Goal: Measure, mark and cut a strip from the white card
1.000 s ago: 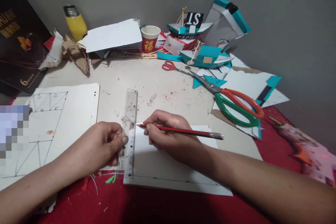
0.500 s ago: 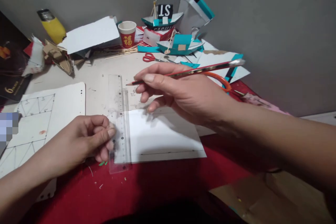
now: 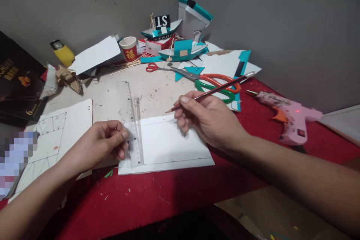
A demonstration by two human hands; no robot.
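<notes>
My left hand [image 3: 109, 140] pinches the left edge of a clear plastic ruler [image 3: 132, 120], which lies upright across the left part of a white sheet [image 3: 165, 142]. A pencil line runs along the sheet's near edge. A dark red pencil [image 3: 213, 90] is held between the thumb and fingers of my right hand [image 3: 202, 116]. Its tip points left, just above the sheet's far edge, apart from the ruler. To the left lies a page with drawn truss lines [image 3: 50, 138].
Behind the sheet lie small red scissors [image 3: 152, 67] and big orange-and-green scissors [image 3: 216, 82]. A pink glue gun [image 3: 292, 116] rests at right. Paper boats [image 3: 182, 50], a paper cup [image 3: 129, 48] and a yellow bottle [image 3: 64, 54] stand at the back.
My right hand has drawn back right and toward me with the pencil. The ruler has shifted up the sheet, its near end now on the paper. The view has turned, showing the glue gun.
</notes>
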